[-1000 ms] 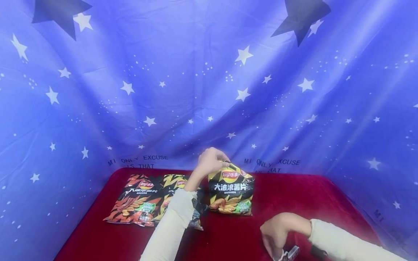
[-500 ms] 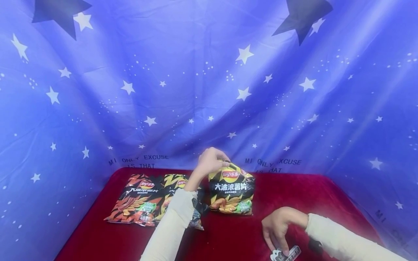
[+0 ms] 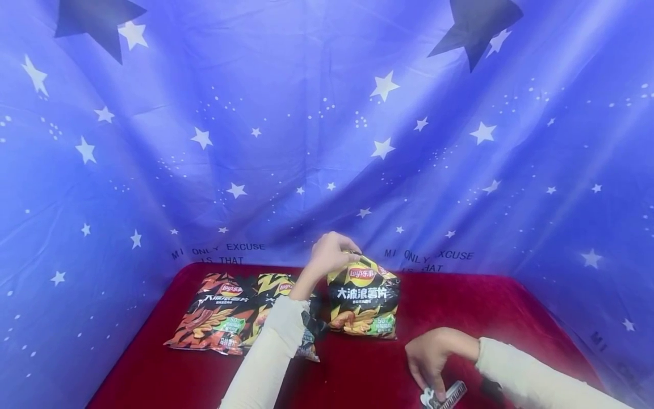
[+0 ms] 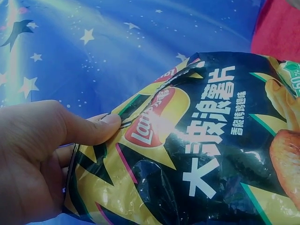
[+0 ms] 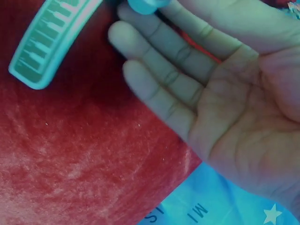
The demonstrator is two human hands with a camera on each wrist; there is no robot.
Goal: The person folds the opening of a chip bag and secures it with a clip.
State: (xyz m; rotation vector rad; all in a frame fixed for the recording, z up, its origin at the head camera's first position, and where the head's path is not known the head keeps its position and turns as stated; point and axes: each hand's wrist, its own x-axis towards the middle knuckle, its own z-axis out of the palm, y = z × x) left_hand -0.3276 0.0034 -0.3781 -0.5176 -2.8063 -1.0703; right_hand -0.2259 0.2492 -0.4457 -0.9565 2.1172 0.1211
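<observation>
My left hand (image 3: 331,253) pinches the top edge of a black-and-yellow Lay's potato chip bag (image 3: 364,295), which stands upright on the red cloth. In the left wrist view, the thumb presses on the bag's crimped top corner, and the front of the chip bag (image 4: 206,140) fills much of the picture. Low on the right, my right hand (image 3: 434,355) pinches a small clip with a piano-key pattern (image 3: 455,393) between thumb and fingertips. In the right wrist view, part of the piano-key clip (image 5: 49,44) shows; the remaining fingers (image 5: 157,89) are extended, and the pinched end is partly cut off.
An orange-and-black chip bag (image 3: 212,312) lies at the left on the red cloth (image 3: 490,307). Beside it, another yellow-and-black chip bag (image 3: 271,284) is partly hidden by my left sleeve (image 3: 273,346). A blue star-printed curtain (image 3: 306,142) surrounds the table at the back and sides.
My right hand has shifted slightly and turned, bringing more of the piano-key clip into view. The left hand and the chip bag it holds stay in place.
</observation>
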